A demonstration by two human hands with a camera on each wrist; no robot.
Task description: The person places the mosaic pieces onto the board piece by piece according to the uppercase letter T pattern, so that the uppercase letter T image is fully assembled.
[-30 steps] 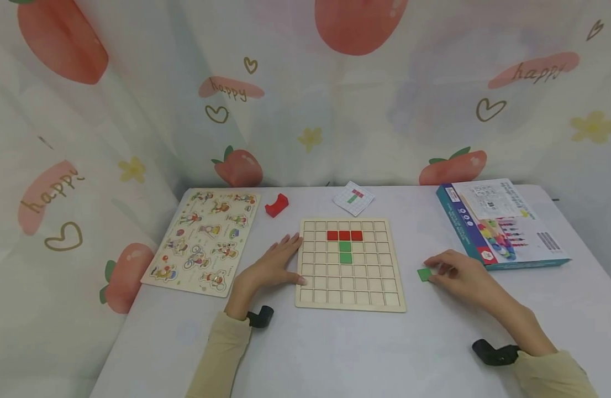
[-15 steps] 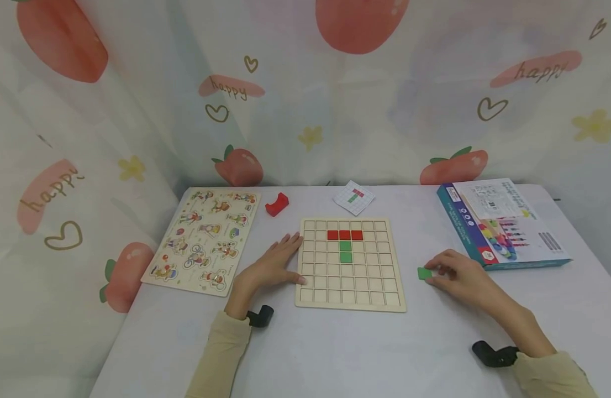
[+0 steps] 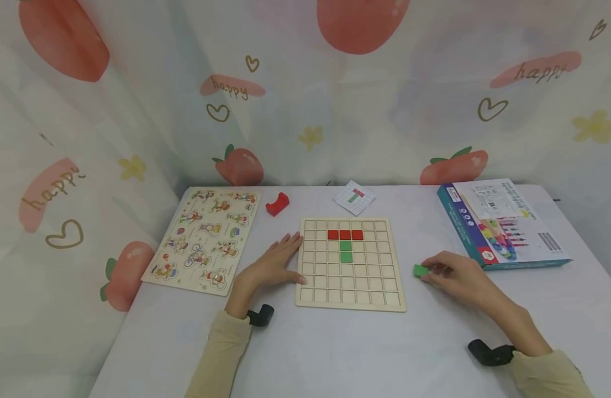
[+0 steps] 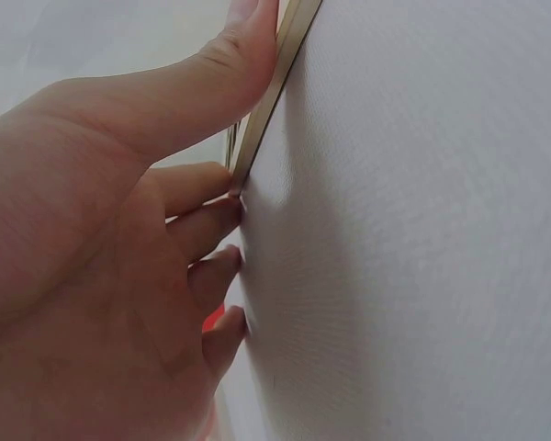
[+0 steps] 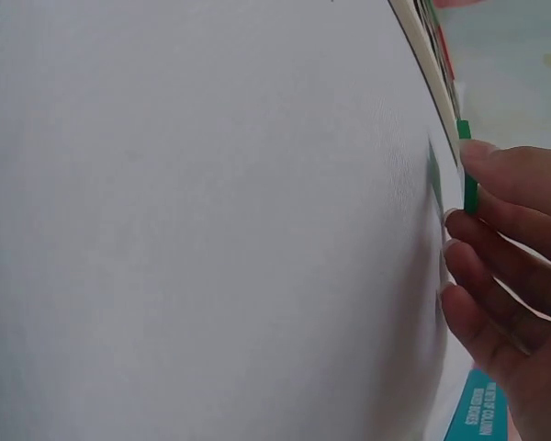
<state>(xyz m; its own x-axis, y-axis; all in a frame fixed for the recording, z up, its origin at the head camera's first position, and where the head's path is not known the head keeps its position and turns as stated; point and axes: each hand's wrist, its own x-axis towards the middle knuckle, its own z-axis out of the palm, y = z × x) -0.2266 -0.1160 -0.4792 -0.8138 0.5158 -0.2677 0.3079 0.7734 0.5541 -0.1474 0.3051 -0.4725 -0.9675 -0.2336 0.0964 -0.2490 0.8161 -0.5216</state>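
Observation:
In the head view a wooden grid board (image 3: 325, 284) lies mid-table. Three red square tiles (image 3: 345, 235) form a row near its top, with two green square tiles (image 3: 346, 251) in a column under the middle one. My left hand (image 3: 269, 266) rests at the board's left edge, its thumb on the rim and fingers stretched along the side. To the right of the board, my right hand (image 3: 457, 276) pinches a green tile (image 3: 421, 271) between thumb and fingertips. The right wrist view has this green tile (image 5: 470, 188) edge-on, a little off the tablecloth.
A small pattern card (image 3: 354, 197) lies behind the board, a red notched block (image 3: 278, 204) at its back left. Farther left is a picture puzzle board (image 3: 202, 240). A flat box (image 3: 504, 221) sits at the right rear. A printed curtain (image 3: 375, 110) stands behind the table.
My right hand has shifted slightly left with the green tile, which now appears raised and tilted. The left hand stays at the board's edge.

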